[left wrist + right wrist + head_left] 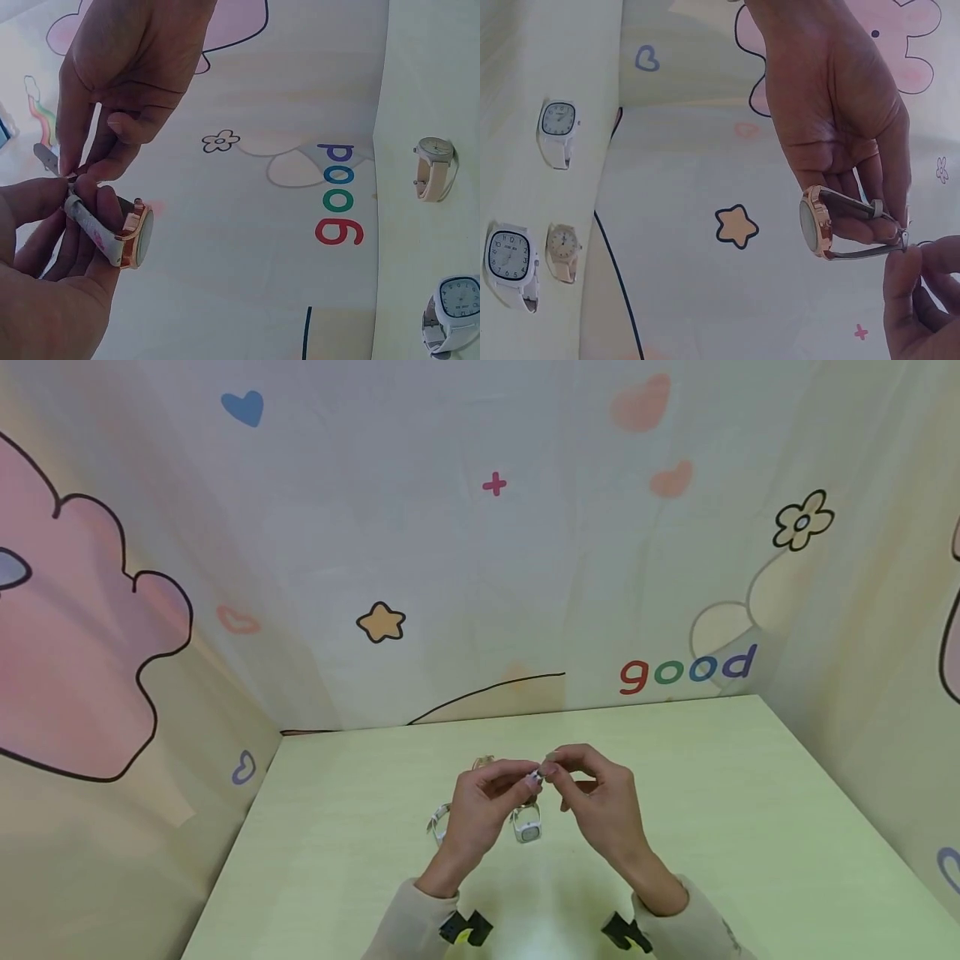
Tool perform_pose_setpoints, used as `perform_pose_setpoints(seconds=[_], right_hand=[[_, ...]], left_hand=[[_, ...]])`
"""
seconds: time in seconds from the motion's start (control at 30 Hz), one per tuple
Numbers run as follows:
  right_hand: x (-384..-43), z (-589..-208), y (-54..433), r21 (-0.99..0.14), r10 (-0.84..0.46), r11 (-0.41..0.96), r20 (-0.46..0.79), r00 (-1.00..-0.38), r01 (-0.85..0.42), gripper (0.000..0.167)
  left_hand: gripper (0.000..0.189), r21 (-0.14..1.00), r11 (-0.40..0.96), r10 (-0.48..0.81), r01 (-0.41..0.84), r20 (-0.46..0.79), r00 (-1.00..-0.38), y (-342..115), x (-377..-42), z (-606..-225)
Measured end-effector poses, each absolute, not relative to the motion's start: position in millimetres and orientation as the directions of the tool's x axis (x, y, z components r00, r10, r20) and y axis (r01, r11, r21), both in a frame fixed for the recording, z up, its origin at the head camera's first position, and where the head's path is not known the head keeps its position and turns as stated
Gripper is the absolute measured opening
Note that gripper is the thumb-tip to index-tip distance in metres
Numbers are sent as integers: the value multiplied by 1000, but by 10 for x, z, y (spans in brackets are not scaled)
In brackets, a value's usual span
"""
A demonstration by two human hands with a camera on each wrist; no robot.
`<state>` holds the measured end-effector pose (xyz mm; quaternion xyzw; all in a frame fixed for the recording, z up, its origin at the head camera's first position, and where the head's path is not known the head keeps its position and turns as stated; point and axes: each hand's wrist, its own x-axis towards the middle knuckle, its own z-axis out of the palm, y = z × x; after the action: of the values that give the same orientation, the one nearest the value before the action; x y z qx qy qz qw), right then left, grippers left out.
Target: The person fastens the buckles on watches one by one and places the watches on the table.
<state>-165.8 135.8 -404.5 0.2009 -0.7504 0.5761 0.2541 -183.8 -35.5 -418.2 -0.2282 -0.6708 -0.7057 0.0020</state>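
In the left wrist view, a wristwatch [136, 241] has a rose-gold case and a pale strap with a pink pattern. My left hand [480, 810] grips its strap near the buckle end, and the case hangs beside the fingers. Thumb and fingertips of my right hand [606, 806] pinch the strap's end at the buckle, right against the left fingertips. From the right wrist view, the strap is bent into a loop behind the watch case [817, 225], its two ends meeting at the small metal buckle [904, 239]. Both hands are raised over the table.
Under the hands, a white square-faced watch [528, 825] lies on the pale table [337, 860]. Another white watch [438, 820] is left of it, partly behind the left hand. Farther back is a small beige watch [483, 762]. A printed curtain [450, 543] stands behind the table.
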Motion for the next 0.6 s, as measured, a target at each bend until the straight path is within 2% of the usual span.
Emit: perform_pose_setpoints(seconds=[0.6], right_hand=[[-1645, -4034, 1374, -763, -2, 168, 632, -775, -624, 14]], left_hand=[[20, 951, -87, 272, 296, 309, -911, -345, -1834, -4203]])
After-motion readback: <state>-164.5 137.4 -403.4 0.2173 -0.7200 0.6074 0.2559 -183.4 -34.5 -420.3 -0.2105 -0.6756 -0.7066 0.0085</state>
